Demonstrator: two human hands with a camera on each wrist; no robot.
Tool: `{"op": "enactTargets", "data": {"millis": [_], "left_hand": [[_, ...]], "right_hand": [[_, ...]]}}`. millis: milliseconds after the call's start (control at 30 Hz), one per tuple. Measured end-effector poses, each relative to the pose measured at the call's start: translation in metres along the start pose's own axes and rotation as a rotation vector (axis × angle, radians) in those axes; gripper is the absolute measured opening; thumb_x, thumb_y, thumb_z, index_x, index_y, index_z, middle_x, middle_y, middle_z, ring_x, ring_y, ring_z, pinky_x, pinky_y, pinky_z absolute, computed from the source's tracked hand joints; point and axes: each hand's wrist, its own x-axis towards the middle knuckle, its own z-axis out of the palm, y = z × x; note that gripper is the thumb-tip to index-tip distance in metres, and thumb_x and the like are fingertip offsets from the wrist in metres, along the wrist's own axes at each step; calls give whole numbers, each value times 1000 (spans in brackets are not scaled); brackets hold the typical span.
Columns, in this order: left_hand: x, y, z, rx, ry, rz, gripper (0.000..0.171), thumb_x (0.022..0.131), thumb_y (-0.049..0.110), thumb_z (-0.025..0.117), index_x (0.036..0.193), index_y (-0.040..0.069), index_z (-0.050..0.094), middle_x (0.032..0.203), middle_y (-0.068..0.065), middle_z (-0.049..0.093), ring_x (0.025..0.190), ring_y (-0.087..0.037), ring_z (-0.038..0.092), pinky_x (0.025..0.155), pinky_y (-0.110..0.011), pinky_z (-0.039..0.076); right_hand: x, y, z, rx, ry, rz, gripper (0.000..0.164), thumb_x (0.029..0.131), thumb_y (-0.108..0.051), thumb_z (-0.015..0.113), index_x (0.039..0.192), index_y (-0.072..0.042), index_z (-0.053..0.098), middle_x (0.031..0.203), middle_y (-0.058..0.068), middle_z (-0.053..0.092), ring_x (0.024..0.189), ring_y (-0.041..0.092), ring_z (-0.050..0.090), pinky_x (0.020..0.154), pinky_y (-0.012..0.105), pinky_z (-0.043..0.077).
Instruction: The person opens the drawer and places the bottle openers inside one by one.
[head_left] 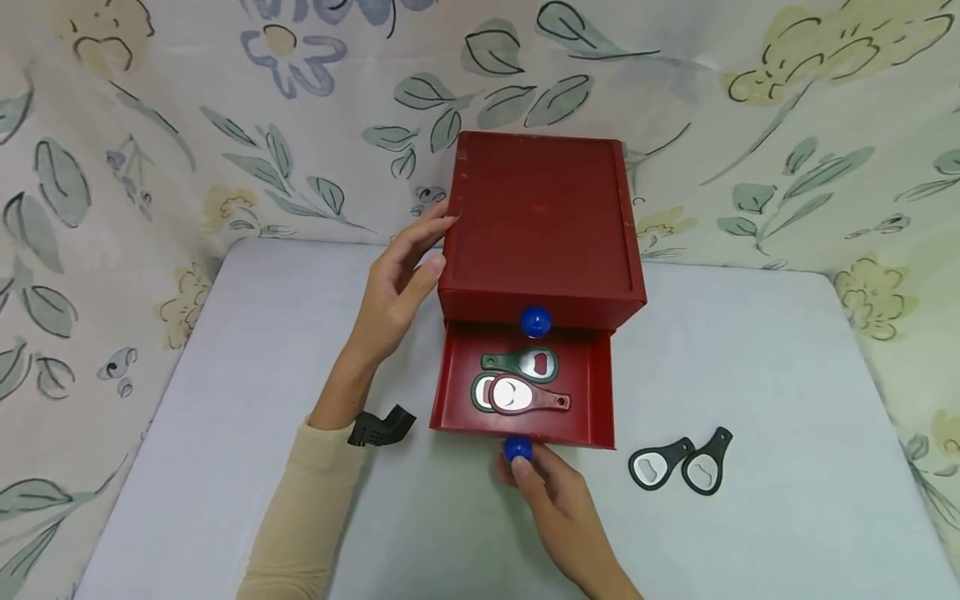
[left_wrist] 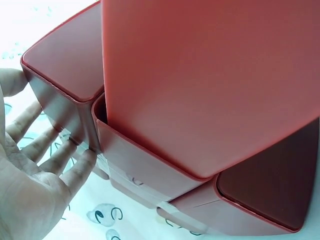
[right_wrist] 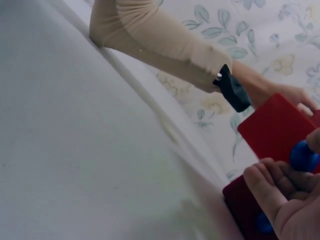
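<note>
A red drawer cabinet (head_left: 540,217) stands at the far side of the table. Its lower drawer (head_left: 592,379) is pulled out. Inside lie a green bottle opener (head_left: 504,362), a red bottle opener (head_left: 546,400) and another green bottle opener (head_left: 477,392) partly hidden beneath the red one. My right hand (head_left: 573,512) pinches the blue knob (head_left: 517,448) on this drawer's front, thumb on top; the same knob (right_wrist: 303,156) shows in the right wrist view. My left hand (head_left: 390,300) rests its extended fingertips against the cabinet's left side, also seen in the left wrist view.
Two black bottle openers (head_left: 705,472) lie touching on the white table (head_left: 780,375), right of the drawer. Another blue knob (head_left: 536,322) is on the closed drawer above. Flower-patterned cloth (head_left: 300,167) hangs behind the cabinet. A black wrist strap (head_left: 381,427) sits on the left wrist.
</note>
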Motion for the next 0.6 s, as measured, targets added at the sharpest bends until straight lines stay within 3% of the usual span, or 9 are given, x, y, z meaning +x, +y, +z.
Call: {"op": "enactTargets", "data": {"millis": [300,433,600], "left_hand": [[-1,1,-2,8,2,0,49,104,10,50,153,1,51,169,-2,42,154,-22,47,129,-37,40],[0,0,-2,7,-5,11,49,104,8,49,152,0,50,170,-2,42,155,-22,46,129,-38,40],[1,1,1,-3,-2,13,50,103,8,49,152,0,50,169,-2,43,154,-23,47,129,-40,40]], "right_hand": [[15,-2,-1,-1,7,-63,23,110,-24,56,122,-10,70,110,7,76,101,23,76,94,24,63],[17,-5,-5,42,-35,-46,28,110,-24,55,126,-5,67,116,13,76,105,27,78,95,28,64],[21,-8,-13,54,-9,-74,32,111,-24,53,127,0,66,115,17,76,104,27,78,95,29,64]]}}
